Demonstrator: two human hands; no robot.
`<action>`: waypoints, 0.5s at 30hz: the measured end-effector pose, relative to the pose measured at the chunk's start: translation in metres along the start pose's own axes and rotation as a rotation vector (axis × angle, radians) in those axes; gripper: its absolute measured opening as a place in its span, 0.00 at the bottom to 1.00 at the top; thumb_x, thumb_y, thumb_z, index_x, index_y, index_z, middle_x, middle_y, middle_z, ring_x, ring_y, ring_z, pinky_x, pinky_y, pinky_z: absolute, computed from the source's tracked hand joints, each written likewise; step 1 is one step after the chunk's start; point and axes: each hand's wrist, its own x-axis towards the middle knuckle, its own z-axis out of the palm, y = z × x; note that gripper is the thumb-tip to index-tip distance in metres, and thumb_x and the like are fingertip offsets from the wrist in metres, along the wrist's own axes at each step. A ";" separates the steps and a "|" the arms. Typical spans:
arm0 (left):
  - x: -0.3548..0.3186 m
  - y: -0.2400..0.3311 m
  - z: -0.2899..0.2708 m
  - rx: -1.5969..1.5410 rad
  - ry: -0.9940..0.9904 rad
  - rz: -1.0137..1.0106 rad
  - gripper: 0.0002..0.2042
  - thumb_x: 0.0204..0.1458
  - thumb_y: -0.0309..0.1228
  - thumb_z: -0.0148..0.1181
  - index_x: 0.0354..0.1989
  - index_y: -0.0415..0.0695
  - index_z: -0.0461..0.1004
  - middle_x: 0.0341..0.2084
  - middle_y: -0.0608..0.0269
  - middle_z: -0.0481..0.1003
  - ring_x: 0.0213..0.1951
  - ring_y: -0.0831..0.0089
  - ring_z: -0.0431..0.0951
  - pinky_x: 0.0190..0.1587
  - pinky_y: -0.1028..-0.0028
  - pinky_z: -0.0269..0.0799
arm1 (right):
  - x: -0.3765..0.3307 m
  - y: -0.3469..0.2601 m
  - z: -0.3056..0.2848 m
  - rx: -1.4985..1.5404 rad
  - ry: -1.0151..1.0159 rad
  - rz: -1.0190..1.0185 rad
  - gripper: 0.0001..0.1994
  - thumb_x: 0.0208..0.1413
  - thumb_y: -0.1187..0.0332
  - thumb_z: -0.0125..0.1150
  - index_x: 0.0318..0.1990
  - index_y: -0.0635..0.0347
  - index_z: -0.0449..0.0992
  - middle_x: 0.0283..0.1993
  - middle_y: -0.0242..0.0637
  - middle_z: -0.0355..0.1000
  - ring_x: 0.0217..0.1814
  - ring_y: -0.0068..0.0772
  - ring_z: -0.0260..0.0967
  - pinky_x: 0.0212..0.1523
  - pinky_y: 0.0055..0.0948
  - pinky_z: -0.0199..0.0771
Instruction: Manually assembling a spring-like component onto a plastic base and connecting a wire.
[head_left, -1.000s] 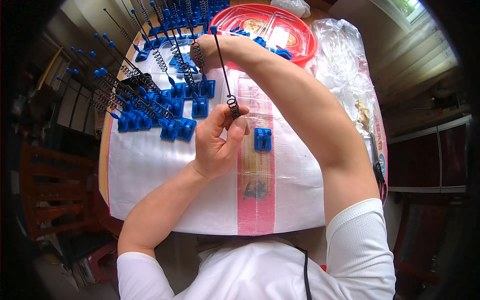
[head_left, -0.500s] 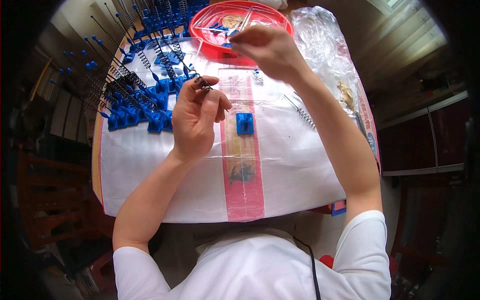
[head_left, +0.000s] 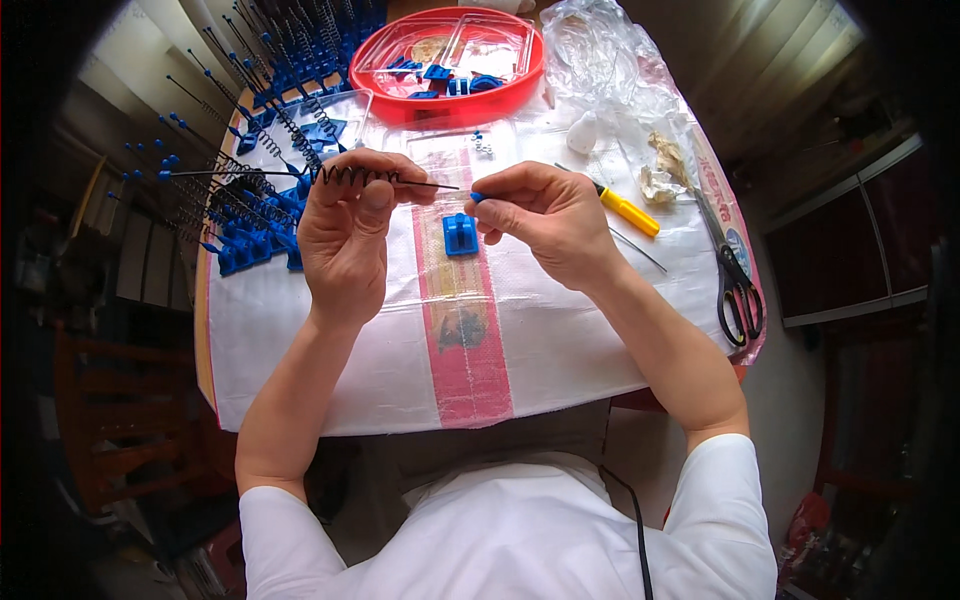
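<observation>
My left hand [head_left: 345, 240] is closed around a black coil-spring rod [head_left: 345, 177]. The rod lies nearly level, its blue ball end pointing left and its thin bare end pointing right. My right hand [head_left: 555, 225] pinches a small blue plastic piece [head_left: 476, 197], mostly covered by the fingertips. A small gap separates the bare rod end from this piece. Below and between my hands, a blue square base [head_left: 460, 236] with a raised middle rests on the pink stripe of the table cover.
Several blue bases with upright spring rods [head_left: 245, 245] crowd the left and far left. A red basin [head_left: 440, 107] holding blue parts and a clear tray stands at the back. On the right are crumpled clear plastic [head_left: 610, 70], a yellow-handled tool [head_left: 630, 212] and black-handled scissors [head_left: 738, 295].
My right hand has come from the red basin to the rod's bare end, bringing the blue piece. My left hand has turned the spring rod to nearly level. The view has shifted slightly.
</observation>
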 end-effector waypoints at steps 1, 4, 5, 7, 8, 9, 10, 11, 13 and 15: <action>0.000 -0.001 0.000 0.023 0.001 0.019 0.11 0.64 0.32 0.51 0.48 0.37 0.68 0.40 0.52 0.76 0.42 0.65 0.80 0.48 0.66 0.78 | -0.001 0.001 0.003 0.010 -0.006 0.000 0.11 0.56 0.74 0.67 0.45 0.68 0.79 0.35 0.37 0.79 0.35 0.21 0.75 0.37 0.21 0.77; 0.001 0.000 0.003 -0.081 -0.021 -0.012 0.11 0.64 0.32 0.51 0.48 0.37 0.68 0.41 0.51 0.76 0.46 0.61 0.80 0.52 0.62 0.78 | -0.002 0.002 0.006 0.054 -0.028 0.010 0.11 0.56 0.73 0.67 0.45 0.69 0.78 0.36 0.38 0.79 0.35 0.22 0.76 0.38 0.22 0.77; 0.001 0.000 0.003 -0.117 -0.025 -0.030 0.11 0.64 0.32 0.50 0.48 0.37 0.68 0.41 0.51 0.76 0.47 0.59 0.80 0.52 0.61 0.78 | -0.002 0.002 0.007 0.071 -0.035 0.015 0.11 0.56 0.73 0.67 0.45 0.69 0.78 0.36 0.38 0.79 0.35 0.22 0.76 0.38 0.22 0.77; 0.000 -0.001 0.003 -0.189 -0.031 -0.062 0.11 0.64 0.32 0.49 0.48 0.37 0.69 0.41 0.50 0.76 0.49 0.57 0.80 0.53 0.60 0.79 | -0.003 0.001 0.007 0.082 -0.028 0.022 0.12 0.57 0.73 0.66 0.46 0.69 0.78 0.37 0.39 0.79 0.35 0.22 0.75 0.38 0.22 0.77; 0.000 -0.002 0.002 -0.192 -0.044 -0.077 0.10 0.65 0.32 0.49 0.49 0.39 0.69 0.41 0.51 0.76 0.50 0.55 0.79 0.53 0.58 0.78 | -0.003 0.001 0.007 0.087 -0.024 0.025 0.12 0.57 0.72 0.66 0.46 0.69 0.78 0.37 0.39 0.79 0.35 0.22 0.75 0.38 0.22 0.77; -0.001 -0.003 0.000 -0.195 -0.060 -0.093 0.10 0.65 0.31 0.48 0.50 0.40 0.68 0.42 0.51 0.75 0.50 0.53 0.79 0.54 0.57 0.78 | -0.003 0.002 0.007 0.085 -0.027 0.019 0.12 0.57 0.73 0.66 0.46 0.69 0.78 0.37 0.39 0.79 0.36 0.22 0.75 0.38 0.22 0.77; -0.002 -0.003 -0.001 -0.198 -0.075 -0.108 0.10 0.65 0.31 0.48 0.51 0.41 0.68 0.42 0.52 0.75 0.51 0.51 0.78 0.54 0.55 0.78 | -0.002 0.002 0.006 0.082 -0.031 0.013 0.12 0.57 0.73 0.66 0.47 0.69 0.78 0.37 0.39 0.79 0.36 0.22 0.75 0.38 0.22 0.78; -0.002 -0.005 -0.001 -0.204 -0.070 -0.106 0.10 0.65 0.31 0.48 0.50 0.41 0.68 0.42 0.52 0.75 0.51 0.51 0.78 0.54 0.55 0.78 | -0.002 0.003 0.005 0.080 -0.034 0.007 0.12 0.57 0.73 0.66 0.47 0.69 0.78 0.37 0.39 0.79 0.36 0.22 0.75 0.38 0.22 0.78; -0.002 -0.006 -0.001 -0.212 -0.063 -0.101 0.10 0.65 0.31 0.48 0.50 0.41 0.68 0.41 0.53 0.74 0.51 0.51 0.79 0.53 0.56 0.79 | -0.002 0.004 0.004 0.058 -0.038 0.008 0.12 0.57 0.73 0.66 0.47 0.69 0.78 0.37 0.39 0.79 0.36 0.22 0.75 0.38 0.22 0.78; -0.002 -0.006 -0.002 -0.204 -0.074 -0.101 0.10 0.65 0.31 0.47 0.50 0.42 0.68 0.41 0.53 0.74 0.50 0.51 0.79 0.53 0.56 0.79 | -0.002 0.005 0.004 0.046 -0.043 0.004 0.12 0.57 0.73 0.66 0.47 0.69 0.79 0.37 0.40 0.80 0.36 0.22 0.75 0.38 0.22 0.78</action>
